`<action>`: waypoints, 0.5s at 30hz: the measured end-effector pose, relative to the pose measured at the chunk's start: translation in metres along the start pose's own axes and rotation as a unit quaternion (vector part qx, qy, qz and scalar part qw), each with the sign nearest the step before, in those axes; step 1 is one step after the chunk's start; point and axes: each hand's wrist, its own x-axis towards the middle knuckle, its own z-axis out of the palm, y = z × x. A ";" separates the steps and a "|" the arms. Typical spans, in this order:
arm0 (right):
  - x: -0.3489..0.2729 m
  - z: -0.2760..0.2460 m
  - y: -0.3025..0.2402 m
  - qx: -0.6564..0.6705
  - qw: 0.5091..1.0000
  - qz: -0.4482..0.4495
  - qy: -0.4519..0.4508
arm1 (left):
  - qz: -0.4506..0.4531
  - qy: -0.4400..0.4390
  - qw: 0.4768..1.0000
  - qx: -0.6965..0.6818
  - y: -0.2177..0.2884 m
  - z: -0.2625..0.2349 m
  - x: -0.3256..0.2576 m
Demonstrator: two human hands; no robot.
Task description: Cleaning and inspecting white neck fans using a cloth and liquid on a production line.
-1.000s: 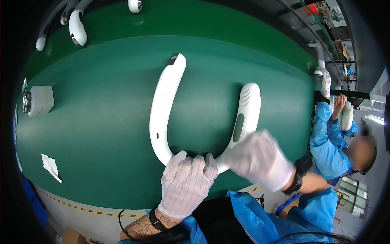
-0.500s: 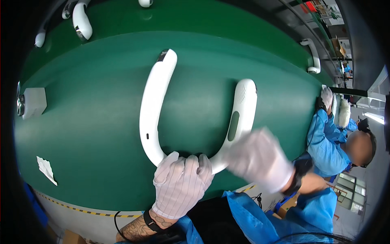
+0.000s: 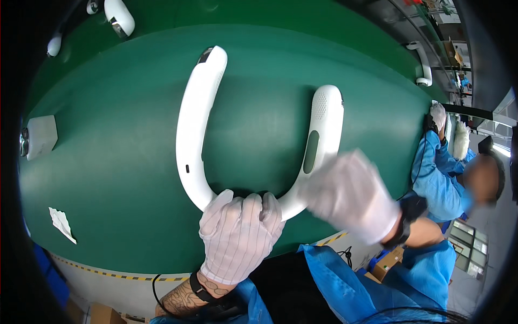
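Note:
A white U-shaped neck fan [image 3: 190, 129] lies on the green table, its curved middle toward me and both arms pointing away. One arm has a small dark slot; the other has a perforated patch and a grey-green oval panel. My left hand [image 3: 237, 232], in a thin striped white glove, is closed around the curved middle and covers part of it. Beside the right-hand arm of the neck fan is my gloved right hand [image 3: 353, 197], smeared by motion. Its fingers cannot be made out, nor whether they touch the neck fan or hold anything.
A metal-topped whitish container [image 3: 42, 137] stands at the left, with a torn piece of white paper [image 3: 63, 224] nearer me. More white curved devices [image 3: 120, 17] lie along the far side. At the right, a co-worker in a blue coat [image 3: 440, 181] has a gloved hand [image 3: 438, 114] by the table.
The view has shifted slightly, so the neck fan appears higher in it. My left hand keeps its grip; my right hand is blurred in both frames, beside the same arm.

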 end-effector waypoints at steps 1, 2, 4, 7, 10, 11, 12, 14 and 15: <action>-0.001 -0.009 -0.002 0.013 0.995 0.018 -0.093 | -0.001 0.002 1.000 -0.002 0.000 -0.001 0.002; -0.002 -0.007 0.006 -0.007 0.998 0.026 0.063 | 0.000 0.001 1.000 -0.002 -0.001 0.000 0.002; -0.006 -0.005 0.004 -0.014 0.995 0.021 0.092 | 0.007 0.021 1.000 -0.004 -0.003 0.001 0.000; -0.011 -0.003 0.009 -0.045 0.994 -0.003 0.095 | -0.006 0.009 1.000 -0.008 0.002 0.004 0.001; -0.007 -0.003 0.031 -0.052 0.961 0.063 0.263 | 0.001 -0.003 1.000 0.029 -0.002 0.001 -0.004; -0.008 -0.002 0.035 -0.058 0.962 0.065 0.259 | 0.002 0.001 1.000 0.022 -0.002 0.001 -0.005; -0.010 0.001 0.039 -0.032 0.958 0.077 0.276 | 0.002 0.002 1.000 0.017 -0.003 0.001 -0.005; -0.014 0.011 0.045 -0.006 0.953 0.088 0.290 | 0.006 0.011 1.000 0.018 -0.003 0.003 -0.008; -0.016 0.018 0.047 0.045 0.939 0.125 0.316 | 0.004 0.011 1.000 0.016 -0.005 0.005 -0.007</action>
